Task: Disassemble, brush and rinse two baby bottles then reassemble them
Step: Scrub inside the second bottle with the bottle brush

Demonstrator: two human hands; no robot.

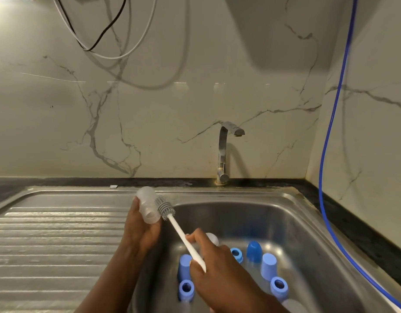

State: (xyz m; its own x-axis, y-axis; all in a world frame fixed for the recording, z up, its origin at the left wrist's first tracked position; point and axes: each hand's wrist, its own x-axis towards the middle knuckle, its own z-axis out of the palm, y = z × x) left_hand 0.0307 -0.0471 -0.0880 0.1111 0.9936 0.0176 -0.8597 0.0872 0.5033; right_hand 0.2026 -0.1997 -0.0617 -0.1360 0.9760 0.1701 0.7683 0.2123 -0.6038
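Fingers pinch slim white brush beside translucent bottle.

- Dim-ish, warm yellow cast overall; the brightest patch is way up at 11 o'clock.
- Cables drop soft shadows on the marble wall; big grey shadow at 1 o'clock.
- Faint glare streaks mid-wall, sheen on the sink drainboard at 9 o'clock.
- Wide-angle bowing at the edges; bottle and brush look slightly soft.
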